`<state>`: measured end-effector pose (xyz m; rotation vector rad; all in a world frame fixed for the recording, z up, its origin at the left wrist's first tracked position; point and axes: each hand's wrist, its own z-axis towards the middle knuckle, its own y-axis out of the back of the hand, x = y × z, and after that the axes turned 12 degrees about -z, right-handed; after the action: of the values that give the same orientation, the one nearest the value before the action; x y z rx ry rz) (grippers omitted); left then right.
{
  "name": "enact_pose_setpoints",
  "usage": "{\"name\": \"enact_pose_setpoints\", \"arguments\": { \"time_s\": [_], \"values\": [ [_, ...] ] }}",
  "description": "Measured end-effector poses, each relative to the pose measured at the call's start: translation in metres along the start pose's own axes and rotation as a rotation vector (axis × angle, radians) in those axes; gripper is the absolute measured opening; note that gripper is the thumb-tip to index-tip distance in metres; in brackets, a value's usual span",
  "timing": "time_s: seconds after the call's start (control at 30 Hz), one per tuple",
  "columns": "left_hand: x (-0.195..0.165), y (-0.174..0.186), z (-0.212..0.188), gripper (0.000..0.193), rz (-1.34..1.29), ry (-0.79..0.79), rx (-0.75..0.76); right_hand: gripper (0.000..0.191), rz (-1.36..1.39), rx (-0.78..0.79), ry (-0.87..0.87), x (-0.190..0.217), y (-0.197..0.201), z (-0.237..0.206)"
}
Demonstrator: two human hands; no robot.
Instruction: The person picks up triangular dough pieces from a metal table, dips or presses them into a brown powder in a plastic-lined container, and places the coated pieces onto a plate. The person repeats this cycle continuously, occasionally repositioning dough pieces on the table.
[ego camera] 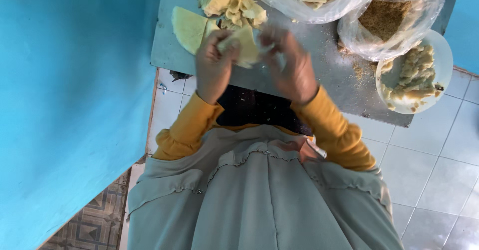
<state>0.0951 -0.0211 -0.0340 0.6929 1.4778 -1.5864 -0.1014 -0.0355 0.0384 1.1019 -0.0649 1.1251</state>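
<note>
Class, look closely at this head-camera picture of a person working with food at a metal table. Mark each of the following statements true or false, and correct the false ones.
1. Both hands hold one pale yellow wrapper. True: left hand, right hand.
2. The sleeves are blue. False: the sleeves are orange-yellow.
3. A white plate holds pale rolled pieces. True.
4. The crumbs lie in a metal pot. False: the brown crumbs sit in a clear plastic bag.
5. The wall beside the table is blue. True.
</note>
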Motion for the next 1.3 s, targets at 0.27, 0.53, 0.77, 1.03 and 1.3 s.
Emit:
{"name": "enact_pose_setpoints", "arguments": {
  "time_s": [0.27, 0.53, 0.77, 1.03, 1.3],
  "values": [
    [0.015, -0.046, -0.040, 0.049, -0.212, 0.369, 0.238, 0.044, 0.119, -0.077, -0.431, 0.006, 0.017, -0.049],
    [0.027, -0.076, -0.057, 0.041, -0.044, 0.288, 0.174, 0.051, 0.348, -0.071, -0.525, -0.006, 0.027, -0.087],
    [0.032, -0.081, -0.070, 0.047, 0.005, 0.279, 0.197, 0.050, 0.124, -0.012, -0.537, -0.002, 0.027, -0.090],
    [0.034, -0.076, -0.072, 0.041, 0.090, 0.177, 0.241, 0.051, 0.266, -0.075, -0.562, 0.007, 0.026, -0.088],
    [0.036, -0.077, -0.072, 0.039, -0.134, 0.321, 0.160, 0.048, 0.613, -0.236, -0.691, 0.001, 0.023, -0.087]
  ]
}}
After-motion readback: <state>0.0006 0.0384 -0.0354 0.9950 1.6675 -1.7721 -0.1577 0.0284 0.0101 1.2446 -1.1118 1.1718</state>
